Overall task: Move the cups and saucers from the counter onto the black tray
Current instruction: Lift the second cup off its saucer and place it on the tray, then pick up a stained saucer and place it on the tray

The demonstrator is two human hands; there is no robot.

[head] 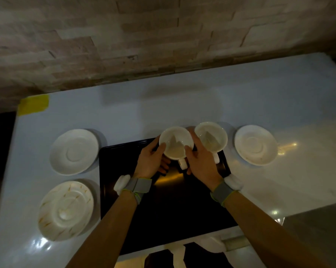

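Item 1, black tray (182, 209): lies flat on the white bench (182, 105), long side toward the person, its middle bare; the receiving surface for the set

Item 2, near cup (176, 142): white, upright, empty, handle toward the person. Held over the tray's far edge between both hands; whether its base touches the tray cannot be told. Left hand (150, 161) is wrapped on its left wall, thumb on the rim; right hand (201, 163) presses its right wall, thumb on the rim. The two-sided hold probably keeps it level while it is set down

Item 3, second cup (211, 136): white, upright, at the tray's far right corner, just beside item 2 and behind the right hand; no grip on it is visible

Item 4, plain saucer, left (74, 151): on the bench, off the tray, not yet moved

Item 5, streaked saucer (65, 210): on the bench, nearer the person, brown marks on its face

Item 6, plain saucer, right (256, 145): on the bench right of the tray

Item 7, yellow tape (33, 104): far left bench corner
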